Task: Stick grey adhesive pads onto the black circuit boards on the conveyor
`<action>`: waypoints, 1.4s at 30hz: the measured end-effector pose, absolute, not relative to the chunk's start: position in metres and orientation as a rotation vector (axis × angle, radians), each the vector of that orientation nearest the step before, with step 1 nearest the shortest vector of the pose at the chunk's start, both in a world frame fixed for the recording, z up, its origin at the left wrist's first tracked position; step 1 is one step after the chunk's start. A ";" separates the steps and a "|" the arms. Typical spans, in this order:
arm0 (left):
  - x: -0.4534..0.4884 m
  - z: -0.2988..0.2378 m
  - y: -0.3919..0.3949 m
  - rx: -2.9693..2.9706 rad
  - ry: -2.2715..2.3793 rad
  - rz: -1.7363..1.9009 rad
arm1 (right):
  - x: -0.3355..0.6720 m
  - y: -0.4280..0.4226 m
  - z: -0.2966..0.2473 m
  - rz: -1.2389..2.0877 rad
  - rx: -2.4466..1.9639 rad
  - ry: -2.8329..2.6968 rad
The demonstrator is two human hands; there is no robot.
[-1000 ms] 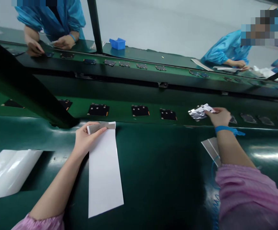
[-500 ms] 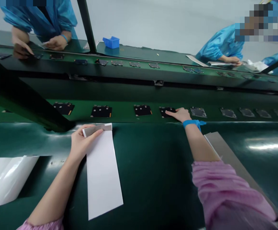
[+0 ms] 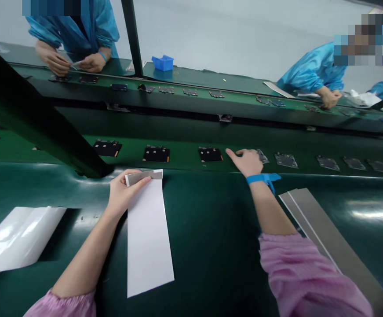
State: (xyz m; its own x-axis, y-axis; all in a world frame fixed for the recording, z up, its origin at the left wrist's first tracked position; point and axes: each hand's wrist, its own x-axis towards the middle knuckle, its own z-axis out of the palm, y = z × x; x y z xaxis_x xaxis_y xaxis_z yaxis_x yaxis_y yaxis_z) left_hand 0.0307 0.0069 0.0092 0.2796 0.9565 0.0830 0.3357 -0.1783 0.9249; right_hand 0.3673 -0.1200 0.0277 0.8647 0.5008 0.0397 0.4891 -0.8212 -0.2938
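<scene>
Pinching the white strip by its far end in our left hand, we hold our right hand loosely spread, fingers gripping nothing visible, right of the strip. Black-faced boards beyond it look finished; grey boards farther right of it look undone.

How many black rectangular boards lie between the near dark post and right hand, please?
3: one board beside the post, one midway, one nearest the right hand; possibly others hidden.
</scene>
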 end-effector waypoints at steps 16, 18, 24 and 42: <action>0.029 0.001 0.009 1.649 1.023 0.928 | 0.319 -0.087 0.034 0.117 -2.655 -0.964; 0.029 0.000 0.009 1.636 1.007 0.925 | 0.294 -0.069 0.028 0.194 -2.644 -1.044; 0.027 -0.003 0.009 1.601 0.928 0.933 | 0.242 -0.016 0.014 0.331 -2.554 -1.229; 0.025 -0.006 0.011 1.625 0.852 0.919 | 0.275 -0.031 0.009 0.452 -2.042 -0.917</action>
State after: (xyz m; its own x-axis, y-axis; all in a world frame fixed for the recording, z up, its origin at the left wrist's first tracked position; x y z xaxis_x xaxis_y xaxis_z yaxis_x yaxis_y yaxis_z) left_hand 0.0254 0.0111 -0.0058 0.4545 0.8779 0.1507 0.0838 -0.2106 0.9740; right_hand 0.2745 -0.0305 0.0091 0.6682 0.7439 0.0111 0.4441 -0.3869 -0.8081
